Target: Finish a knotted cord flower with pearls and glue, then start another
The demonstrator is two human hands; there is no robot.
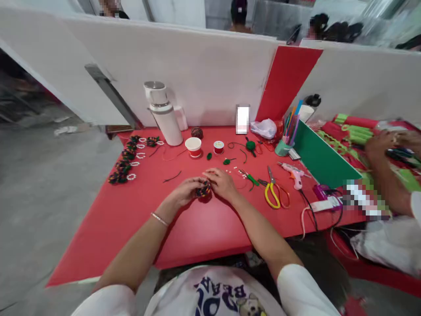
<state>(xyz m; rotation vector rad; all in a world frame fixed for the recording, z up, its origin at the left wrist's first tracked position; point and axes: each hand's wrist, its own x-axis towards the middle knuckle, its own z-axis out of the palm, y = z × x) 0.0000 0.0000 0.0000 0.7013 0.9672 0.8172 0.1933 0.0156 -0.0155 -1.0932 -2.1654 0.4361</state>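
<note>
Both my hands meet over the middle of the red table (131, 219). My left hand (186, 191) and my right hand (222, 183) are closed around a small multicoloured yarn pom-pom (204, 191), dark with red, green and orange threads. A thin bracelet circles my left wrist. Several finished pom-poms with white bead loops (126, 164) lie in a row at the table's left.
A white thermos jug (164, 116), a paper cup (193, 146), a red thread spool (219, 147), yellow-handled scissors (272, 193), green pliers (251, 178) and a glue gun (294, 173) lie around. A green divider (317, 158) stands at right; another person's hand (384, 149) works beyond it.
</note>
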